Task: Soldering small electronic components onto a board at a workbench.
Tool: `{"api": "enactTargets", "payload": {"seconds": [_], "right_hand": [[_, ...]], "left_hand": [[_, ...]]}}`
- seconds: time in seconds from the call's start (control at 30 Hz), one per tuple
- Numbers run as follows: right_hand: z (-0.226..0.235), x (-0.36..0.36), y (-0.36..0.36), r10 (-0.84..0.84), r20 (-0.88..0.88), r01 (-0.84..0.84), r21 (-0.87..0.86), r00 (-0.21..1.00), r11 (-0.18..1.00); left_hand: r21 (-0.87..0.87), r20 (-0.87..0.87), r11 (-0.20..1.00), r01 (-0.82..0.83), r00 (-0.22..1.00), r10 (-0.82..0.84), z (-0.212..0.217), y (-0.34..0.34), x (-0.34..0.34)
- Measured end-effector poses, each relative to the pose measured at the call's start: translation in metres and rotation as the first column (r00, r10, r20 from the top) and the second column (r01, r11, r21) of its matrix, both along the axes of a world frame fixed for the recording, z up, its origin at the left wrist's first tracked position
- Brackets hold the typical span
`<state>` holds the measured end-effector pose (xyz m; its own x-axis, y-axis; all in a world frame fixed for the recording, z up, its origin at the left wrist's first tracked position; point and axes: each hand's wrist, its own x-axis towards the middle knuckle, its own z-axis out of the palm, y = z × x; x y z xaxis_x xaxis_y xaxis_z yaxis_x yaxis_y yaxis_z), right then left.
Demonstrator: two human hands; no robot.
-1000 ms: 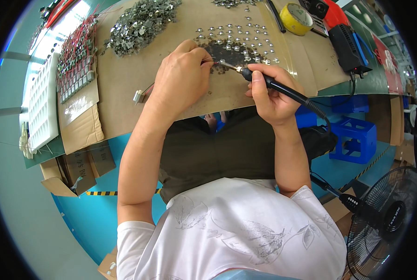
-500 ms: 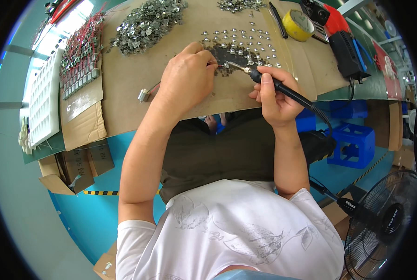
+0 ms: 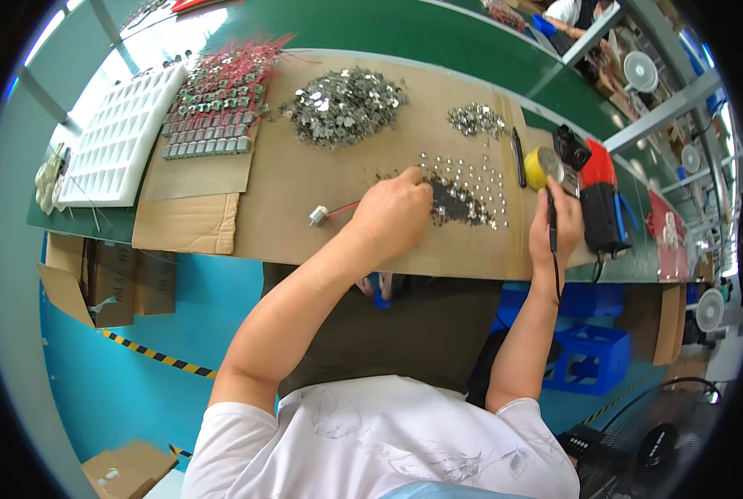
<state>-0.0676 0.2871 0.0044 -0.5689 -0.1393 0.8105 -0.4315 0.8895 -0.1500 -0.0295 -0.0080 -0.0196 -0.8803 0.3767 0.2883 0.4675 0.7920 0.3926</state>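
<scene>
"What did we find in the right hand (image 3: 566,226)?"

"Its fingers were closed round the black soldering iron (image 3: 552,226), near the yellow tape roll (image 3: 539,169). We couldn't make out the iron's tip."

"And the left hand (image 3: 394,212)?"

"It was curled just beside the dark patch (image 3: 451,202) on the brown sheet (image 3: 288,170). We saw red wire (image 3: 344,208) running in under it, but the fingertips were hidden — we couldn't tell whether they pinched anything."

"Where was the silver motor (image 3: 319,216)?"

"On the brown sheet, left of the left hand, at the wire's outer end."

"What else lay about them?"

"Shiny metal pieces (image 3: 473,175) in rows by the dark patch, and a metal heap (image 3: 345,106) farther back. Over on the left we had a batch of wired motors (image 3: 212,133) and a white compartment tray (image 3: 97,202) — and, right of the right hand, a black box (image 3: 602,218)."
</scene>
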Motion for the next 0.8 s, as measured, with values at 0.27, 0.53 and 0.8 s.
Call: {"api": "enactTargets", "payload": {"seconds": [0.27,0.53,0.8], "right_hand": [[0.036,-0.015,-0.081,0.385,0.255,-0.301,-0.31,0.887,0.902],[0.02,-0.083,-0.174,0.528,0.467,-0.477,-0.233,0.71,0.848],[-0.002,-0.103,-0.181,0.518,0.424,-0.499,-0.165,0.743,0.851]], "left_hand": [[0.107,0.067,0.992,-0.068,0.996,0.061,0.012,0.003,0.005],[0.08,0.037,0.994,-0.076,0.997,0.073,0.009,0.006,0.0],[0.188,-0.016,0.981,-0.043,0.999,0.047,0.009,0.012,0.003]]}}
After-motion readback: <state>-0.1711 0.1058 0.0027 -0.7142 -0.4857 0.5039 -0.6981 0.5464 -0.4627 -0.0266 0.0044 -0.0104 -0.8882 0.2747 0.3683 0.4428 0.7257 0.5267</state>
